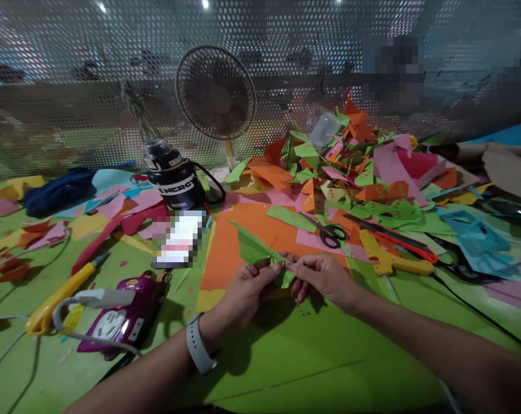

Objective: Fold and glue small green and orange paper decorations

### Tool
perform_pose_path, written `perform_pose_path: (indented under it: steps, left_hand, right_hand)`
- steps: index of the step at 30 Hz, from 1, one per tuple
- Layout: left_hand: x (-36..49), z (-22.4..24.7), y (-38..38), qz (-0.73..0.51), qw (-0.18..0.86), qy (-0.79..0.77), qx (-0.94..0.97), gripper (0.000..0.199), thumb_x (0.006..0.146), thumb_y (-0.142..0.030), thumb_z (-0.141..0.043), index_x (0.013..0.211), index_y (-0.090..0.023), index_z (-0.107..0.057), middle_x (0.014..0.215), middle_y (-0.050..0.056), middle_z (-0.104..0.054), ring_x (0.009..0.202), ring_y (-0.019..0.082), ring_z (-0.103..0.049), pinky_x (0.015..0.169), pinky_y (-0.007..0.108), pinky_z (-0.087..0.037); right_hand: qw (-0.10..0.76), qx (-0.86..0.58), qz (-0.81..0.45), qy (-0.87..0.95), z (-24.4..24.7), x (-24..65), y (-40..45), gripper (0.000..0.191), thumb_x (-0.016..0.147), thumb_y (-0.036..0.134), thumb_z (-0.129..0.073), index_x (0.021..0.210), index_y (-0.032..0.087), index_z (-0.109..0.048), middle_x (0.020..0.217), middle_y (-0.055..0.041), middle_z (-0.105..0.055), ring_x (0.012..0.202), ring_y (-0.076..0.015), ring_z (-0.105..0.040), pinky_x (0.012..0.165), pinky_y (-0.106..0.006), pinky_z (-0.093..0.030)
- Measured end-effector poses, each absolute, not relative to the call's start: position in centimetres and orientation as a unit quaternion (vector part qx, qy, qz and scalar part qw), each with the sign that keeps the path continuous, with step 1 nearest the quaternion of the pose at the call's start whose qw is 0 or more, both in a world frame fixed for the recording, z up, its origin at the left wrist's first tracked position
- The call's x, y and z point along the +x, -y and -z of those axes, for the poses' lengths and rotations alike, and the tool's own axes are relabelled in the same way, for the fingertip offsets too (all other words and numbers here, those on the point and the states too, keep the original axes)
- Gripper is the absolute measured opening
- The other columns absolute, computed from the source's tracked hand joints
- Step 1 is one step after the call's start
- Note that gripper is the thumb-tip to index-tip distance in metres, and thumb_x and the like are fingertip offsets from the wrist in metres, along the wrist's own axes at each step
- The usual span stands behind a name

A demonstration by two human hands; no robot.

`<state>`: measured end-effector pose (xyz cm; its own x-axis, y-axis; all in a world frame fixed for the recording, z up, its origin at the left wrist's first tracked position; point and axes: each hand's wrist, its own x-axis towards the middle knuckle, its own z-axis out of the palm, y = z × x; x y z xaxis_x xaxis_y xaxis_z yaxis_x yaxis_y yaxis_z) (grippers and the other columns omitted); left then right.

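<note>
A folded piece of green paper (pixel 254 246) is held up between both hands over the orange sheets (pixel 221 247). My left hand (pixel 247 287), with a pale watch band on the wrist, pinches its lower part between thumb and fingers. Thumb and forefinger of my right hand (pixel 318 279) close on the same paper at its right corner, and the two hands' fingertips nearly meet. Just beyond my right hand lie black scissors (pixel 333 234). A yellow glue gun (pixel 392 259) rests to the right.
Behind stand a dark bottle (pixel 174 178) and a fan (pixel 216 95). Cut paper (pixel 355 167) is heaped at the back right. On the left are a phone (pixel 180 238), a purple power strip (pixel 122 313), a yellow-handled tool (pixel 60 296) and cables.
</note>
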<state>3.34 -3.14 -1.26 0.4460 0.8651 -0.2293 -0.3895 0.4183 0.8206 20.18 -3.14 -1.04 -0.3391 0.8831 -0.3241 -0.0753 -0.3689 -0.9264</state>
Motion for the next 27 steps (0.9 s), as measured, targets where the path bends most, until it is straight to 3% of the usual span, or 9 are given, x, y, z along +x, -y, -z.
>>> perform_pose_path:
  steps: [22, 27]
  left_hand:
    - [3.34, 1.51, 3.25, -0.409, 0.760, -0.360, 0.353, 0.015, 0.074, -0.028, -0.075, 0.086, -0.018, -0.075, 0.084, 0.005, -0.072, 0.077, 0.017, -0.064, 0.077, 0.031, -0.049]
    - [3.31, 1.28, 3.34, -0.418, 0.753, -0.378, 0.340, 0.020, 0.073, -0.032, -0.076, 0.088, -0.019, -0.075, 0.087, 0.006, -0.073, 0.080, 0.018, -0.064, 0.076, 0.032, -0.050]
  right_hand:
    - [0.342, -0.458, -0.682, 0.455, 0.80, 20.18, 3.12, 0.044, 0.067, 0.057, -0.072, 0.061, 0.015, -0.059, 0.052, -0.0001, -0.066, 0.040, -0.0097, -0.061, 0.041, -0.019, -0.047]
    - [0.337, -0.458, -0.679, 0.464, 1.05, 20.28, 3.21, 0.039, 0.066, 0.051, -0.075, 0.063, 0.016, -0.060, 0.052, 0.0009, -0.065, 0.041, -0.0100, -0.061, 0.042, -0.020, -0.047]
